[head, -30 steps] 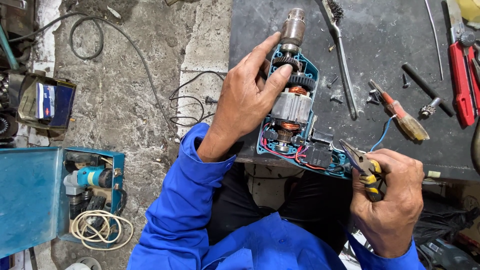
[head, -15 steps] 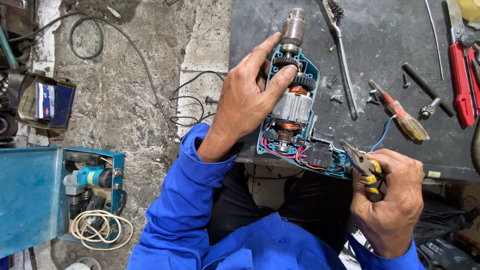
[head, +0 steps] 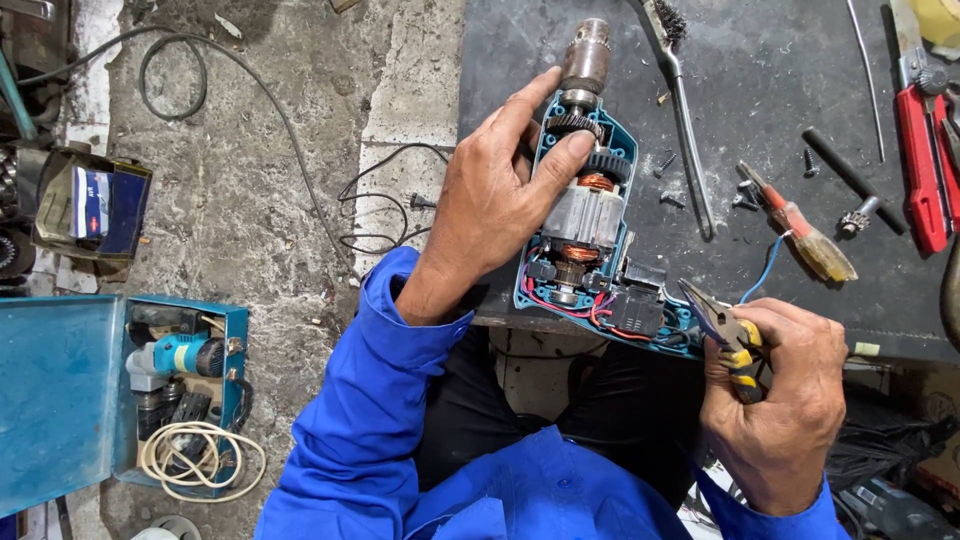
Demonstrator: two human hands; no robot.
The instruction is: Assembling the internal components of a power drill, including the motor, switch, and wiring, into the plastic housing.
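Gripping the opened electric drill (head: 585,215) firmly, left hand (head: 490,200) steadies it while right hand (head: 775,400), fist clenched around pliers (head: 725,335), probes wiring at five o'clock.

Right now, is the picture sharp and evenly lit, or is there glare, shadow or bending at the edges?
Head view: soft, even daylight, no hard shadows. The opened drill, left hand and right hand holding pliers are sharp. Faint sheen shows on the metal wire brush handle; no strong glare. The dark workbench looks dim but readable. Wide-lens stretch shows toward the edges, as at the blue case.
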